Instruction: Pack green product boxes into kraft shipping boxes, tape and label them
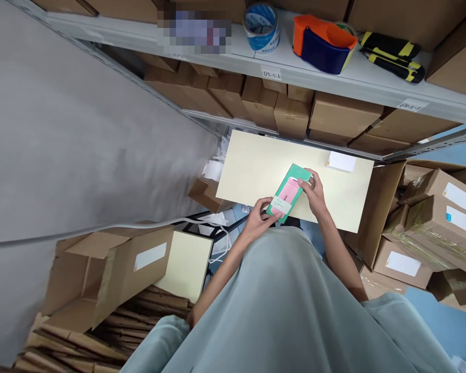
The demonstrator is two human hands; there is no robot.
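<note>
Between my two hands is a flat green box (289,192) with a pink device pictured on its front and a pale label band across the lower part. It is tilted, its upper end leaning right, over the near edge of a cream table (252,166). My left hand (261,216) is closed on the box's lower left end. My right hand (314,191) grips its upper right end, thumb on the front face. A stack of white labels or a small white box (340,161) lies at the table's far right.
Above the table, a metal shelf (233,44) carries a tape roll (261,28), an orange and blue tape dispenser (324,44) and black-yellow cutters (392,57). Taped cartons (423,223) are stacked right. An open carton (112,274) stands left on flattened cardboard (140,326). A white cable (140,224) crosses the left side.
</note>
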